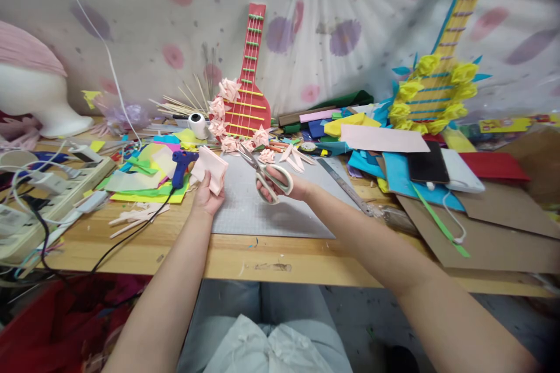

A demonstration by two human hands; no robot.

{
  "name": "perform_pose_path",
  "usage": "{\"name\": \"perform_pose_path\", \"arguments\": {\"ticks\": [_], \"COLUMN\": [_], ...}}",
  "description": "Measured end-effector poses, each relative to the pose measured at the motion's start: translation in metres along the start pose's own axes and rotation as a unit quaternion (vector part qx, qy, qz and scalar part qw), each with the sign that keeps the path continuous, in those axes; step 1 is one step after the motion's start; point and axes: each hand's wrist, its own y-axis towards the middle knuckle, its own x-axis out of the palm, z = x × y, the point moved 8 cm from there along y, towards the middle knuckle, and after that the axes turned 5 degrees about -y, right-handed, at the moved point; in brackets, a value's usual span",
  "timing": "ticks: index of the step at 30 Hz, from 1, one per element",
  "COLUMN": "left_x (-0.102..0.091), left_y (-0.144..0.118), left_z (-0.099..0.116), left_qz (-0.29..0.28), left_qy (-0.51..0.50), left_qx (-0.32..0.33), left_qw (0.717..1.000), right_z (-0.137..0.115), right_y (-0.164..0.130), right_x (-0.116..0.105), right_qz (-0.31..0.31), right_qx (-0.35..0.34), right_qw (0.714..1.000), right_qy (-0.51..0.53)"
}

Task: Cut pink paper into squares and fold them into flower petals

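My left hand (210,197) grips a folded stack of pale pink paper (213,168) over the left side of the grey cutting mat (245,219). In my right hand (286,182) is a pair of scissors (285,178) with white and grey handles, its blades pointing up and left, apart from the paper. Just behind the blades lie a pink paper flower (266,155) and several cut pink paper petals (296,158). A red paper guitar (248,99) trimmed with pink paper flowers leans upright against the curtain at the back.
A blue glue gun (180,168) rests on coloured paper at the left, near a power strip (56,204). A steel ruler (343,185) crosses the mat's right side. Cardboard (455,233), a black phone (429,162) and a yellow paper guitar (433,93) occupy the right.
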Motion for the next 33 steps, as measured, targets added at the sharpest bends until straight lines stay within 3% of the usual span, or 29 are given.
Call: {"name": "perform_pose_path", "arguments": {"ticks": [4, 8, 14, 18, 23, 33], "left_x": [0.001, 0.013, 0.018, 0.014, 0.011, 0.011], "left_y": [-0.002, -0.009, -0.017, -0.015, -0.014, -0.012], "left_z": [-0.003, -0.016, -0.033, -0.033, -0.034, -0.033], "left_qz": [0.002, -0.067, -0.135, -0.121, -0.107, -0.106], "left_qy": [0.072, 0.192, 0.3, 0.335, 0.348, 0.38], "left_qx": [0.023, 0.035, 0.001, 0.003, 0.006, 0.03], "left_qw": [0.997, 0.978, 0.944, 0.935, 0.932, 0.919], "right_z": [0.006, 0.006, 0.004, 0.01, 0.016, 0.015], "right_y": [0.008, 0.015, 0.024, 0.027, 0.029, 0.03], "right_x": [-0.021, -0.031, -0.035, -0.046, -0.053, -0.053], "right_qz": [0.144, 0.248, 0.278, 0.318, 0.321, 0.324], "right_qx": [0.008, 0.015, -0.014, -0.024, -0.022, -0.011], "right_qw": [0.989, 0.968, 0.959, 0.948, 0.946, 0.945], "right_qy": [-0.021, -0.039, -0.055, 0.0, 0.041, -0.041]}}
